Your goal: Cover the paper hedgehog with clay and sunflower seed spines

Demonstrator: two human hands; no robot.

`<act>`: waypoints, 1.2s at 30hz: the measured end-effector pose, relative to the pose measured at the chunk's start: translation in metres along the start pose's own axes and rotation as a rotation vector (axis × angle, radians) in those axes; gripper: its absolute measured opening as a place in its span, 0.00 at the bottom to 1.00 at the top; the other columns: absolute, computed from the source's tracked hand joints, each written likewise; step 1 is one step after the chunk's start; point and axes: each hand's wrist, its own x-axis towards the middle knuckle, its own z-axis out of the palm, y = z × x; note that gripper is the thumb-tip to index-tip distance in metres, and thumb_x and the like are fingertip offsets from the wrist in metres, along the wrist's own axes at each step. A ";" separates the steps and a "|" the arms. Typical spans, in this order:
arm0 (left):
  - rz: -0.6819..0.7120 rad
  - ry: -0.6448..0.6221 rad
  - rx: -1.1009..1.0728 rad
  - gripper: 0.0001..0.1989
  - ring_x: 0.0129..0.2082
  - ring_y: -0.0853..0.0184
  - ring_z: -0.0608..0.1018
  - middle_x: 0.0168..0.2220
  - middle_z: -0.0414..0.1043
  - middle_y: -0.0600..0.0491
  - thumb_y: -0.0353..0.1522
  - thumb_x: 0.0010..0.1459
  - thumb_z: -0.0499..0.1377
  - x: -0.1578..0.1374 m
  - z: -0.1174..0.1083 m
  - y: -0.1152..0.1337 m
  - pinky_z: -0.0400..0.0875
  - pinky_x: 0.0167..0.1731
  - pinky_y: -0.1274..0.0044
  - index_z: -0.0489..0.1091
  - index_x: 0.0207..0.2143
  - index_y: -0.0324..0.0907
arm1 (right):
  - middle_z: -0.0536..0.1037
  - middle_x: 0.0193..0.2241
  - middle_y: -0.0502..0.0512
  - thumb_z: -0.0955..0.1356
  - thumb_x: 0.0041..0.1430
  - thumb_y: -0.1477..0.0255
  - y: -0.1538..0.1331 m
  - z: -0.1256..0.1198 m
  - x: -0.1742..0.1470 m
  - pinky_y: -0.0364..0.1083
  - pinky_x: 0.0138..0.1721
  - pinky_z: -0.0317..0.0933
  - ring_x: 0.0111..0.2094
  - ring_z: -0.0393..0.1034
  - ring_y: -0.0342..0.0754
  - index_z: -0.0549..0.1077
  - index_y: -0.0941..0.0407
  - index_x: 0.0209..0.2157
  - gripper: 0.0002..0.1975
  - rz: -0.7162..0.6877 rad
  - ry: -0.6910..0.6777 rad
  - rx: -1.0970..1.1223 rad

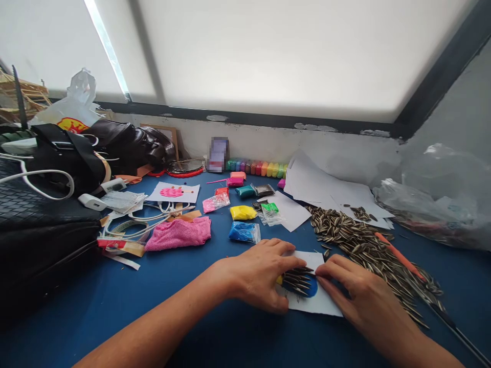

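Note:
A white paper card (312, 305) lies on the blue tabletop, bearing a patch of blue clay (313, 290) with striped sunflower seeds (298, 281) stuck in it side by side. A bit of yellow clay (280, 280) shows at the patch's left end. My left hand (259, 273) rests over the card's left part, fingers apart, thumb below the seeds and fingertips above them. At the patch's right edge, my right hand (356, 289) has thumb and forefinger pinched together by the seed tips. Whatever is between those fingers is hidden.
A pile of loose sunflower seeds (356, 243) spreads on the right, with an orange stick (399, 255) and metal tweezers (441, 306) on it. Packets of blue clay (244, 232) and yellow clay (243, 212) lie ahead. Leftward are a pink cloth (179, 233) and a black bag (46, 245).

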 end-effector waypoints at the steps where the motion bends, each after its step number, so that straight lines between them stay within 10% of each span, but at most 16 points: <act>1: -0.001 -0.001 0.000 0.38 0.60 0.50 0.63 0.61 0.59 0.42 0.39 0.49 0.64 0.000 0.000 0.000 0.63 0.58 0.62 0.62 0.62 0.42 | 0.75 0.29 0.51 0.61 0.67 0.69 -0.001 -0.001 0.001 0.44 0.27 0.65 0.27 0.73 0.45 0.74 0.51 0.33 0.11 0.008 -0.005 0.012; 36: -0.012 -0.036 -0.051 0.39 0.65 0.51 0.60 0.64 0.60 0.46 0.37 0.47 0.62 0.001 -0.003 0.005 0.59 0.62 0.63 0.59 0.63 0.37 | 0.77 0.28 0.52 0.61 0.66 0.70 -0.007 0.002 0.002 0.44 0.27 0.65 0.27 0.74 0.46 0.71 0.52 0.31 0.11 0.082 0.021 0.078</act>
